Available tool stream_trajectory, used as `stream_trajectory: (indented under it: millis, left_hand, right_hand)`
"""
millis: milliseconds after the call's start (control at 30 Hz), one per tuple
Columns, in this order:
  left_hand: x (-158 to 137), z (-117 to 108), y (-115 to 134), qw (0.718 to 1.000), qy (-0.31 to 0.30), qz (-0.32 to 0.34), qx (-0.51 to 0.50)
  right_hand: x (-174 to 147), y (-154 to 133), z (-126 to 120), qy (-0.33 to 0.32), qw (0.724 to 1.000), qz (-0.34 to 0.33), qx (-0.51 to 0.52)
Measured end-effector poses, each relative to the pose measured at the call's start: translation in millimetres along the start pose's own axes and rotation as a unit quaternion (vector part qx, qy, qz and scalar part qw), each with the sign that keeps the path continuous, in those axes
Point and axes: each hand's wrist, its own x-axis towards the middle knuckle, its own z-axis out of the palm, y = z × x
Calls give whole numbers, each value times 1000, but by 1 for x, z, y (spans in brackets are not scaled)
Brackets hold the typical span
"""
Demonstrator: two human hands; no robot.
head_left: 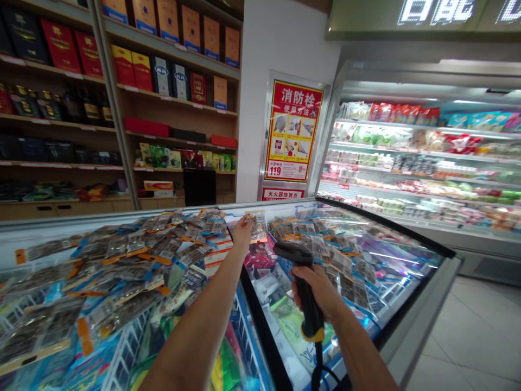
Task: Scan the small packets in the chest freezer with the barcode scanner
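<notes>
My left hand (243, 230) is stretched far forward over the freezer's glass, its fingers closed on the edge of a small clear snack packet (259, 226) with an orange strip. My right hand (319, 290) is wrapped round the grip of a black and yellow barcode scanner (308, 304), its head pointing left and forward. A cable runs down from the scanner's base. Many similar flat packets (122, 244) lie heaped on the left glass. Another spread of packets (342, 260) covers part of the right glass, beyond the scanner.
The chest freezer (411, 331) has a black-edged lid frame; bagged goods and wire baskets show through the glass. Shelves of boxes and bottles (175, 81) stand behind on the left. A fire hydrant sign (293, 130) hangs on the wall, and a lit refrigerated display (423, 146) is at right.
</notes>
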Motion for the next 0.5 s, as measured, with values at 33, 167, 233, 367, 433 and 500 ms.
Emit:
stream_trajectory:
  millis: [33,167,233,367,433,500]
  left_hand:
    - [0,0,0,1000,0,3,-1]
    - [1,-1,-1,1000,-9,15,-19]
    - [2,-2,-2,999,-14,17,-29]
    - [3,-3,-3,999,-21,20,-41]
    - [3,-2,-4,999,-22,22,-44]
    - [4,-2,-4,998,-21,22,-46]
  right_hand:
    - [0,0,-1,-4,1000,-1,-1]
    - [2,3,-3,-14,1000,-5,-6]
    - [3,3,-3,-17,1000,-7,-7]
    - [1,2,-1,-27,1000,-6,-4]
    - [0,1,1,-20,1000,-2,-3]
    - [-1,0,2,-12,1000,1,-5]
